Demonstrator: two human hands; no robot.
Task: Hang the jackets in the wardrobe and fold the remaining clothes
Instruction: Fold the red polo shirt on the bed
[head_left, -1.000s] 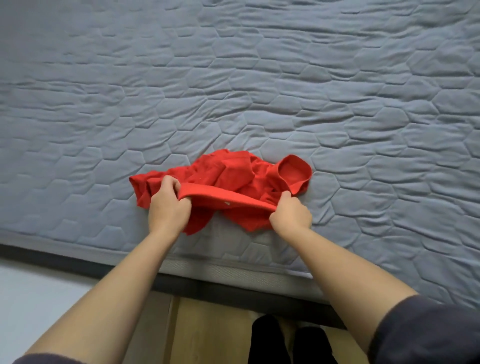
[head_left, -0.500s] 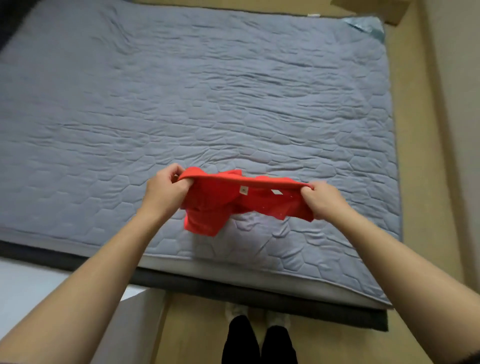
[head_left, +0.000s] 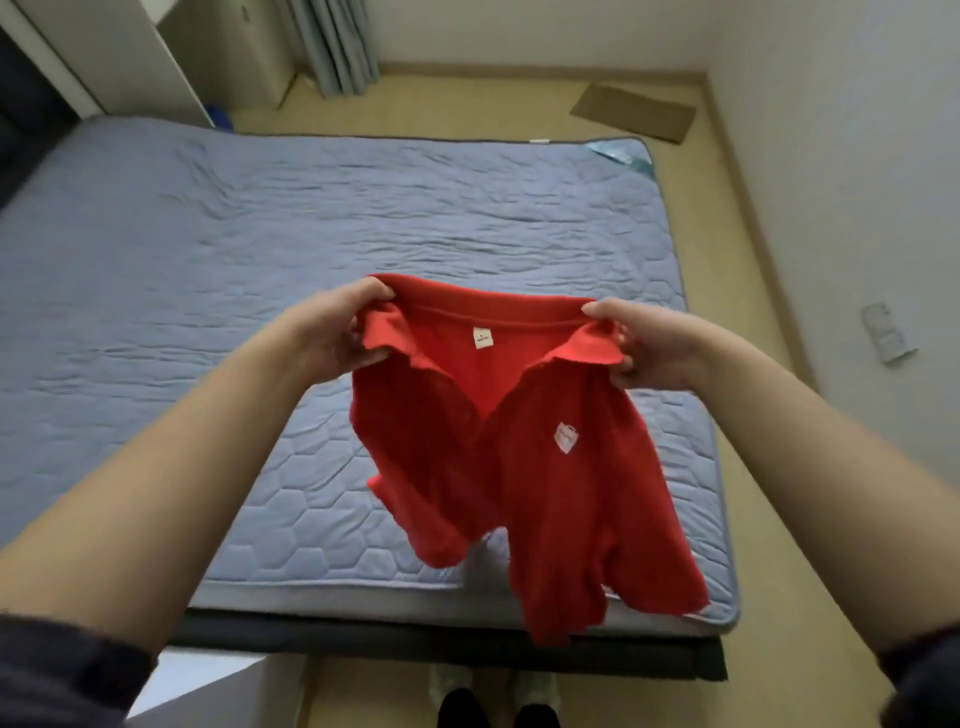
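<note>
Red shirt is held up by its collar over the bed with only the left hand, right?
Not quite. The head view shows both hands holding it: the left hand and the right hand each grip one end of the collar. The rest is right: the red shirt hangs from its collar, held up over the bed.

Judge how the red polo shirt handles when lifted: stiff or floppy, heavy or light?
Likely floppy: the red polo shirt droops in folds below its collar. Probably light: the left hand and right hand carry it by pinches alone.
</note>
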